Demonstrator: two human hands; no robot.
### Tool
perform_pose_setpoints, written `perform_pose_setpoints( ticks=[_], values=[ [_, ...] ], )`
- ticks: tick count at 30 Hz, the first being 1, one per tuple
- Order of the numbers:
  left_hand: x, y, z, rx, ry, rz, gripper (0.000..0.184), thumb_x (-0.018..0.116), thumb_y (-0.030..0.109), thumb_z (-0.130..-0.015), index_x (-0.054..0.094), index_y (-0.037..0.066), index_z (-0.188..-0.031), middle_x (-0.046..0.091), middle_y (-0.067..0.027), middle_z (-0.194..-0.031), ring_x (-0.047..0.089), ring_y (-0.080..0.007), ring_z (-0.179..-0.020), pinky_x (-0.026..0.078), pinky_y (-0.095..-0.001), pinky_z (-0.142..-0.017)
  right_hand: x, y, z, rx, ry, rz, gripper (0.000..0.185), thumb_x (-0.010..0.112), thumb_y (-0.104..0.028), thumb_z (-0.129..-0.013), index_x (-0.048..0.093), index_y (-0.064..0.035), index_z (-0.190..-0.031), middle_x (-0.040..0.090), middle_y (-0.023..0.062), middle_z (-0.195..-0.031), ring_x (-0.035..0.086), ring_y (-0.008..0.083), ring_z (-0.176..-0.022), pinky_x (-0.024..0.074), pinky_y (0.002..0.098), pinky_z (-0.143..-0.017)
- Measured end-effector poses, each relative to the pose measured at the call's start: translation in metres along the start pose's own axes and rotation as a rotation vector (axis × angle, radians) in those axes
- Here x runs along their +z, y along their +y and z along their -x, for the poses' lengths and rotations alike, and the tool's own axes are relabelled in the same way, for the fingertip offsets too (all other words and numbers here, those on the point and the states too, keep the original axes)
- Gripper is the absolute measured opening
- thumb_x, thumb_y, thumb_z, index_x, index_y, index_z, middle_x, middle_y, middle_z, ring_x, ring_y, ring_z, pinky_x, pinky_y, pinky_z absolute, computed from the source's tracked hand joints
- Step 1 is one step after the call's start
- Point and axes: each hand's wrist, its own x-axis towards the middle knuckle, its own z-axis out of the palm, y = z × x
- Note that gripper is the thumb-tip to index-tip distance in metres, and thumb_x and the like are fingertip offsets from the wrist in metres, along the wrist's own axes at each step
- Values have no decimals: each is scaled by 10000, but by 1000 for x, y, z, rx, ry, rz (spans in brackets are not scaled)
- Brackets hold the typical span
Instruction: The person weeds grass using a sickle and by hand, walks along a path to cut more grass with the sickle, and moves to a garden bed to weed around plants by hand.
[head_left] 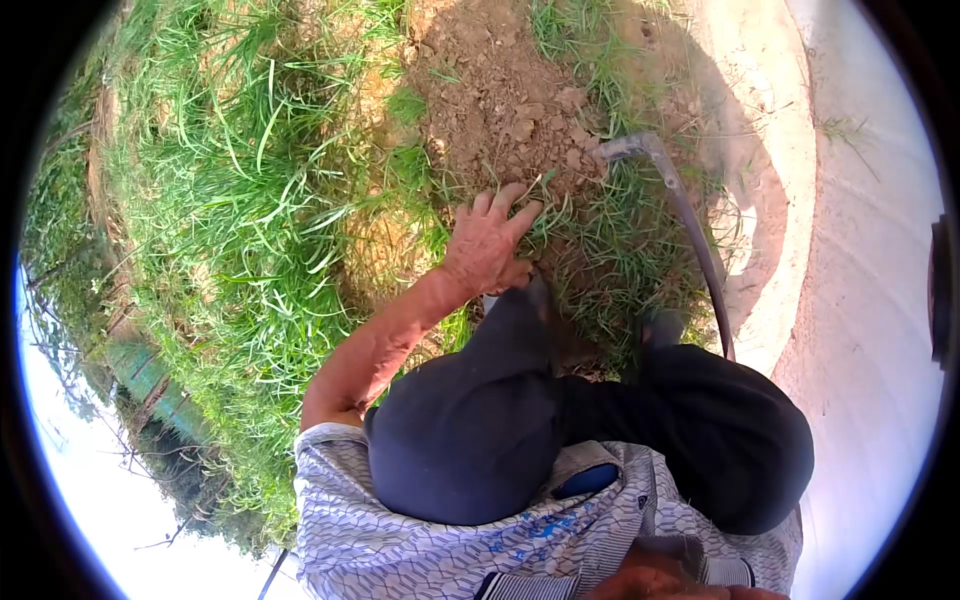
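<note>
My left hand reaches down to the ground in front of my left knee. Its fingers are spread over the edge of the bare soil, touching low weeds; no held object shows in it. To the right, a long tool with a dark, thin shaft and a bent grey end slants over the grass. The shaft's lower end disappears behind my right knee. My right hand is out of sight, so what it holds cannot be seen.
Tall green grass grows thickly on the left. Along the right runs a pale concrete-like edge beside a whitish surface. My bent left knee is close to my left forearm. Trees and a green fence-like strip stand at far left.
</note>
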Motion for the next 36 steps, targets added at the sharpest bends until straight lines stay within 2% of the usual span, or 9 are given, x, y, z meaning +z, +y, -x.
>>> perform_pose_setpoints(
  ticks=[4,8,12,17,20,24,29,33,36],
  values=[
    [24,-8,-5,292,5,-72,741,810,226,-573,539,224,-1263,422,-56,-1389,460,-325,-1168,396,-468,-899,-5,7,14,52,52,5,282,647,-291,-832,517,-42,-855,454,7,-651,441,91,-637,392,295,-570],
    [19,-51,-57,427,121,-135,595,701,103,-672,539,206,-1236,444,-73,-1354,495,-322,-1078,493,-461,-856,-11,20,20,90,143,-14,271,650,-283,-825,510,-52,-836,438,-5,-643,431,82,-635,383,290,-566],
    [-36,-48,-129,-119,452,23,441,660,133,-824,521,137,-1244,459,-148,-1352,511,-390,-1149,519,-445,-867,-20,7,12,73,215,-74,261,652,-276,-818,503,-62,-816,422,-17,-636,421,73,-633,374,285,-561],
    [-97,-50,-150,-281,229,455,447,632,178,-878,499,66,-1290,459,-249,-1354,481,-377,-1232,460,-492,-957,-31,-21,-1,31,237,-227,312,674,-291,-778,522,-27,-841,477,30,-670,415,127,-626,385,322,-568],
    [-55,-66,-120,-293,445,74,490,635,175,-873,483,64,-1325,410,-255,-1405,431,-398,-1267,399,-515,-1021,-31,-21,-6,22,245,-213,316,670,-298,-790,519,-25,-841,473,20,-666,411,119,-624,379,318,-558],
    [2,-16,-55,-109,323,93,661,676,121,-791,422,75,-1399,329,-264,-1456,376,-493,-1254,374,-523,-1049,-26,-33,-1,28,177,-182,308,680,-281,-791,523,-23,-852,497,19,-686,442,110,-651,401,306,-577],
    [15,-10,-56,148,-31,44,498,696,115,-746,486,53,-1193,510,-202,-1233,549,-363,-1078,505,-470,-848,-21,-49,-6,48,59,-154,293,695,-249,-788,533,-20,-875,493,3,-708,452,107,-687,414,306,-602],
    [-52,-66,-109,-417,366,154,259,648,140,-817,486,56,-1001,582,-127,-1115,620,-347,-881,522,-477,-719,-18,-84,-13,44,69,-310,253,682,-207,-828,515,-29,-897,466,-3,-615,451,92,-490,378,273,-438],
    [-91,-86,-119,-510,287,170,302,648,214,-868,516,42,-1078,579,-137,-1168,607,-344,-944,522,-480,-777,-11,-105,-13,-20,97,-363,268,683,-221,-859,499,-29,-897,472,4,-582,432,90,-402,346,258,-372]
  ],
)
